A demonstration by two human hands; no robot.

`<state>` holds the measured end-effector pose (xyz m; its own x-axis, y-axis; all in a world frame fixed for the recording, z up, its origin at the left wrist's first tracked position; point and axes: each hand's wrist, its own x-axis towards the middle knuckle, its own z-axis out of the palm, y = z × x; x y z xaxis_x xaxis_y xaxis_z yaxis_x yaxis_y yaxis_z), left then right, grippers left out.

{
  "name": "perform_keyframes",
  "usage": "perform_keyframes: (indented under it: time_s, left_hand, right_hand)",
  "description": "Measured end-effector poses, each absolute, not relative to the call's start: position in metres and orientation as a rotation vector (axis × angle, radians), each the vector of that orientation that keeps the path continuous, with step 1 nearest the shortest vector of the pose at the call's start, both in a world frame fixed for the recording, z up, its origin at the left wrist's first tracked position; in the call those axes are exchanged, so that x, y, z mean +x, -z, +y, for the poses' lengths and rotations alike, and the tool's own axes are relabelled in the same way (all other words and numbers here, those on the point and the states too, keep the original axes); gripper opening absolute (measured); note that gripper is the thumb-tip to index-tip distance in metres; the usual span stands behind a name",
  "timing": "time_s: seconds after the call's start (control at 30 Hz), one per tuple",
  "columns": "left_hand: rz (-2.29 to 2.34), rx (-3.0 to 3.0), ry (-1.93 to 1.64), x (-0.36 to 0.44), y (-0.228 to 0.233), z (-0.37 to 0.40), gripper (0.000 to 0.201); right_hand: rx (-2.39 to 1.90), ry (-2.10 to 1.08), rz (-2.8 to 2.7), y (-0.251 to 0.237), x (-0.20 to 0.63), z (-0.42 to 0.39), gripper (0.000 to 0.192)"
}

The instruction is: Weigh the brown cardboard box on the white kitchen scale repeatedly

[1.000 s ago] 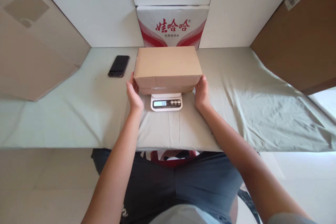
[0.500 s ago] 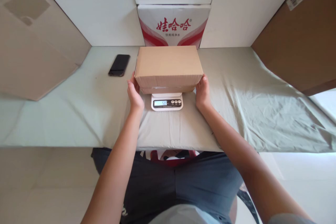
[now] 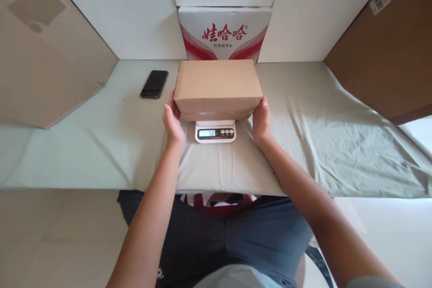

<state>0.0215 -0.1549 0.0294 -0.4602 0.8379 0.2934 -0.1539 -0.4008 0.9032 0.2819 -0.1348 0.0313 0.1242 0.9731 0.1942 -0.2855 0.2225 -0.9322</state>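
Plain brown cardboard box (image 3: 218, 84), rectangular w/ flat matte top, sits on a small white digital scale (image 3: 215, 132) at mid worktop (image 3: 101, 144). Box covers most of the scale; only front strip w/ lit display and three round buttons shows. Display digits too small to read for sure.

Left hand (image 3: 173, 119) is pressed flat to the box's left side, right hand (image 3: 261, 119) to its right side. Fingers of both reach round the box ends and are mostly hidden behind it, so grip can't be fully judged; palms clamp the box between them. Can't tell if the box's weight rests fully on the scale.

Worktop is covered in pale green cloth, wrinkled, esp. at right. Black phone (image 3: 154, 84) lies flat, screen dark, well left of the box. Behind the box stands a white carton w/ red print (image 3: 224, 33), lower part hidden by the box. Big brown cardboard sheets lean at both sides, cut off by frame edges.
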Motion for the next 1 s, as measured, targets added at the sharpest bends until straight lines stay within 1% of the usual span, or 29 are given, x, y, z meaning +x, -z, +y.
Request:
perform_keyframes:
  time_s: [0.27, 0.4, 0.7, 1.0]
  left_hand:
    - [1.033, 1.062, -1.936, 0.0267, -0.0368, -0.1611, 0.076]
    - [1.048, 1.084, -1.929, 0.0270, -0.0362, -0.1599, 0.077]
    - [1.051, 1.074, -1.912, 0.0254, -0.0325, -0.1620, 0.079]
    - [1.011, 1.046, -1.913, 0.0277, -0.0278, -0.1618, 0.074]
  right_hand:
    - [-0.759, -1.037, -1.189, -0.0319, 0.2790, -0.1411, 0.065]
    - [-0.751, -1.048, -1.186, -0.0310, 0.2794, -0.1406, 0.063]
    - [-0.758, -1.046, -1.202, -0.0337, 0.2778, -0.1393, 0.069]
    - [-0.745, -1.054, -1.202, -0.0363, 0.2738, -0.1387, 0.063]
